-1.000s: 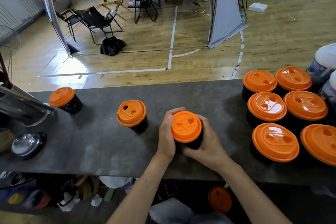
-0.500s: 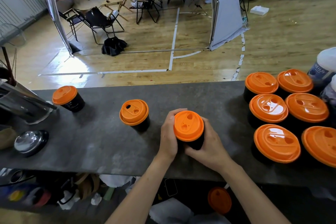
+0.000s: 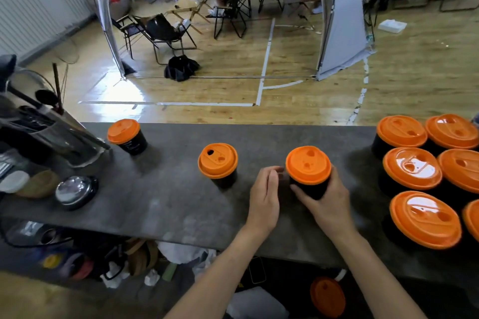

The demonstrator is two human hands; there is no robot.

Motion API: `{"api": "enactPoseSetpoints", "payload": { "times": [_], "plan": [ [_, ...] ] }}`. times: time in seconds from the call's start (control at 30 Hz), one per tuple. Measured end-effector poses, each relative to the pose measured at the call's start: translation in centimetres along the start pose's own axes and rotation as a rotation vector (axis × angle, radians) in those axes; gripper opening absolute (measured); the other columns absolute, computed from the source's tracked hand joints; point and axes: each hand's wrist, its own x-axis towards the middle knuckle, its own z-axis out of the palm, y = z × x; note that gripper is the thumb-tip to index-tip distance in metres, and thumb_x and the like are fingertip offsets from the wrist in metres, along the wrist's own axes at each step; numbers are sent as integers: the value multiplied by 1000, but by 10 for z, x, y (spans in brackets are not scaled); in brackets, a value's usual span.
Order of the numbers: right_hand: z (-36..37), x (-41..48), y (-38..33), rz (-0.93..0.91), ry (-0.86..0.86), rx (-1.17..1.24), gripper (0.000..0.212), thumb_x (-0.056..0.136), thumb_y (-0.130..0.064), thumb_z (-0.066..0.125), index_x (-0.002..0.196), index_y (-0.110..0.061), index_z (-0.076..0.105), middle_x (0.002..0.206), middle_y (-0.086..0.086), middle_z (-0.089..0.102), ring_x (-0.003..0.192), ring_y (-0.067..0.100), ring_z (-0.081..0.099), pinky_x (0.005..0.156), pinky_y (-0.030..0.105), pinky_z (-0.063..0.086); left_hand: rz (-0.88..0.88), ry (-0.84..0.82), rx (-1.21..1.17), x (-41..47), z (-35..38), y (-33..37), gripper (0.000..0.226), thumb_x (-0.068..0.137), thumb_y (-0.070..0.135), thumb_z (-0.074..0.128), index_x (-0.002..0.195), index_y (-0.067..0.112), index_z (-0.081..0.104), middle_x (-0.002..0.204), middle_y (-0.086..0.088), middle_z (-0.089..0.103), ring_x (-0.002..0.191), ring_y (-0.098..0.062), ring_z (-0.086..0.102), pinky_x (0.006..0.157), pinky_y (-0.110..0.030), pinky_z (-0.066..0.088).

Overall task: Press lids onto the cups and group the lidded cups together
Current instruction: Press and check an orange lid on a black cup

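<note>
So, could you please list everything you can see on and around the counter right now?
Grey stone-look counter: one, grey, across the foreground.
Grouped black cups with orange plastic lids: six visible, counter's right end, some cut off by the frame.
Separate lidded black cups: three, orange lids; far-left cup, middle cup, held cup.
Loose orange lid: one, below the counter.
Shiny round metal dome: one, silver, counter's left.
Metal utensil container: one, silver, far left.
Black folding chairs: several, on the wooden floor behind.
Left hand: beside the held cup, fingers loosely curled.
Right hand: grips the held cup.
</note>
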Motion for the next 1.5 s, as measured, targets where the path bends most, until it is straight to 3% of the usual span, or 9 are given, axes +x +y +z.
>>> {"api": "enactPoseSetpoints", "payload": {
  "times": [0.13,0.3,0.4,0.57,0.73,0.9,1.1,1.33,1.5],
  "plan": [
    [3,6,1,46,30,-52,76,70,-22,92,132,-4,53,126,16,64,118,28,60,91,19,37,133,-78,235,-20,-31,-4,16,104,17,54,113,12,66,111,4,67,106,0,61,92,-17,46],
    [1,-2,-5,142,53,-2,102,66,-19,94,149,-8,36,142,4,52,129,17,49,107,31,38,290,-59,533,-41,-107,-29,12,91,12,65,102,18,67,111,9,60,110,-6,56,99,-17,41],
    [5,-20,-9,180,174,-8,81,73,-17,89,139,-10,44,137,9,54,124,22,55,104,35,44,208,56,562,-36,-158,-39,18,90,4,67,100,19,65,104,11,58,103,-4,53,93,-12,40],
    [31,-62,-30,129,390,-10,31,88,-9,74,106,-23,53,104,10,63,97,30,65,83,31,50,-18,163,246,7,-194,-28,16,108,23,49,102,32,60,104,5,66,101,-7,63,90,-28,50],
    [89,-68,-60,14,42,14,48,82,-10,80,122,-20,54,120,-2,59,115,11,60,95,16,47,-64,46,-148,61,-183,-16,65,96,65,29,128,18,61,131,0,66,123,-15,62,103,-33,48],
    [153,-38,-96,67,-113,53,89,69,-27,92,140,-17,39,134,-9,51,122,-2,50,100,5,36,-28,-171,-169,69,-160,-18,49,105,45,34,114,11,69,112,1,73,108,-7,67,97,-26,49],
    [173,-34,-98,100,21,90,77,66,-11,93,123,-28,43,111,-22,60,102,-21,56,85,2,41,58,-161,-183,61,-163,-27,42,98,47,34,100,16,63,93,14,68,92,-4,62,85,-24,48],
    [171,-32,-93,20,-105,94,79,66,-15,92,131,-22,47,126,-3,59,119,1,58,100,18,45,79,-188,-242,62,-165,-31,44,106,38,27,115,20,67,114,-1,72,110,-16,66,97,-29,49],
    [175,-31,-96,82,-7,97,86,59,-15,98,125,-25,44,118,-20,58,109,-13,57,89,6,42,43,-187,-232,65,-169,-35,44,106,24,28,118,12,68,119,-9,70,115,-22,65,101,-37,50]
  ]
}}
